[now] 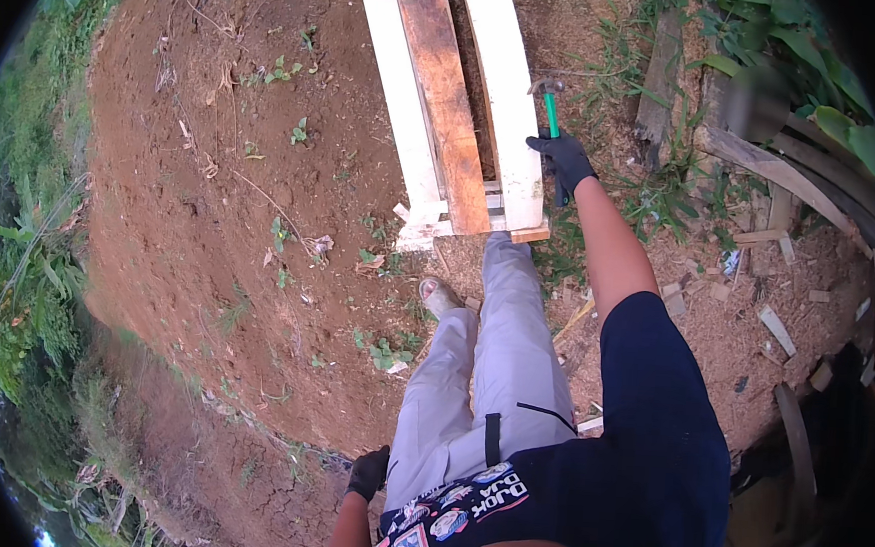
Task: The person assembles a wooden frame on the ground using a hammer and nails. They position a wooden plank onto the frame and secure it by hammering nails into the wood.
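In a dark glove, my right hand (562, 163) is closed round a claw hammer (551, 116) with a green handle. Its metal head points away from me, beside the right edge of a white board (507, 82). That board lies lengthwise with a rough brown plank (448, 104) and a second white board (398, 71), on short white crosspieces (425, 235) at the near end. My left hand (368, 472), also gloved, hangs low by my left thigh, away from the boards. Its fingers are too hidden to read.
Bare reddish soil (204, 159) slopes off to the left, with small weeds and dry stems. On the right, wood offcuts (777, 329) and shavings litter the ground. Weathered planks (765, 163) and leafy plants stand at the far right. My feet are close to the boards' near end.
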A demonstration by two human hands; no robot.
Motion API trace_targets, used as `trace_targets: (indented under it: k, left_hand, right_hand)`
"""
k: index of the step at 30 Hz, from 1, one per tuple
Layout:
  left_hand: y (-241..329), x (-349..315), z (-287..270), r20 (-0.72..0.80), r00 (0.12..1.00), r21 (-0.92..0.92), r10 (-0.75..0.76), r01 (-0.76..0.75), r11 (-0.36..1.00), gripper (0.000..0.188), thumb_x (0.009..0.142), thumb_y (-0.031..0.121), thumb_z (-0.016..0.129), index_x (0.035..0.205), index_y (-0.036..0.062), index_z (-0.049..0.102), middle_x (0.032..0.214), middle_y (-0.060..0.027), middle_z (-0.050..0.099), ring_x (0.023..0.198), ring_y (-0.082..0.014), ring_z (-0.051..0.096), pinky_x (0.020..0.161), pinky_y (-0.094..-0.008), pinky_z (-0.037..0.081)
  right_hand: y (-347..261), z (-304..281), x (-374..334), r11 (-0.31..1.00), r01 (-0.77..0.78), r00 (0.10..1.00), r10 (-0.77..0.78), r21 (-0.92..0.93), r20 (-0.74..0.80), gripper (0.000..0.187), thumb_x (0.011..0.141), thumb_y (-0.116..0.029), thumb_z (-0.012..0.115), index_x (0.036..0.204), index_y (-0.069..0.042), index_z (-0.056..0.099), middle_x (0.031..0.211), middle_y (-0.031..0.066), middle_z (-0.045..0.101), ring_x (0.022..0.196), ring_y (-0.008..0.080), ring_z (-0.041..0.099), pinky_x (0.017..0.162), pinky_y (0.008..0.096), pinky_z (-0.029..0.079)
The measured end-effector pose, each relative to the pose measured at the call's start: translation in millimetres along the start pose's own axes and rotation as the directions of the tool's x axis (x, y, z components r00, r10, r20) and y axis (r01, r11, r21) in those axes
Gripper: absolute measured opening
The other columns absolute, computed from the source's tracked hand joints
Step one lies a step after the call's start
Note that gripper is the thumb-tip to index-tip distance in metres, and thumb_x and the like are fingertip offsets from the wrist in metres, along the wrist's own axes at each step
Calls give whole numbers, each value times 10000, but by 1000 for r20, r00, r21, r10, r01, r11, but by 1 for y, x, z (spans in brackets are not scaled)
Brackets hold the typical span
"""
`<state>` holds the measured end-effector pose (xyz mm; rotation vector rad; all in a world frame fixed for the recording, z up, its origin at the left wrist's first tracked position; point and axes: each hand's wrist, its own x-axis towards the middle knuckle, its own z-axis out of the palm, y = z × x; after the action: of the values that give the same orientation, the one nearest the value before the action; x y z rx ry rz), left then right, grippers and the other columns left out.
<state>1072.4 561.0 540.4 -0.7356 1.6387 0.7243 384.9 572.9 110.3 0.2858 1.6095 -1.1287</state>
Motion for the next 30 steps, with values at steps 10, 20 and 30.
trace_targets:
  k: [10, 20, 30]
  left_hand:
    - [-3, -10, -11, -43, 999, 81, -32, 35, 996, 160, 955, 231, 624, 1073, 124, 606, 874, -159, 750, 867, -398, 762, 713, -508, 586]
    - [-6, -6, -43, -127, 983, 52, -130, 138, 989, 178, 997, 239, 547, 1102, 137, 649, 978, -165, 786, 921, -396, 766, 780, -529, 575]
    - [-28, 13, -70, -166, 981, -42, -100, 94, 995, 441, 1054, 415, 438, 1150, 147, 775, 1133, -155, 793, 1117, -393, 726, 1015, -508, 525]
  right_hand:
    - [9, -1, -46, 996, -19, 992, 30, 90, -120, 416, 864, -347, 884, 1164, -82, 770, 764, -11, 633, 550, 105, 495, 503, 317, 395]
    - [85, -65, -159, 910, -304, 904, 183, -281, -386, 519, 848, -599, 836, 828, -100, 695, 684, 24, 658, 536, 157, 603, 502, 355, 481]
    - [195, -112, -379, 635, -649, 752, 621, -420, -222, 492, 913, -607, 774, 993, -129, 690, 716, 61, 651, 473, 183, 500, 437, 378, 413]
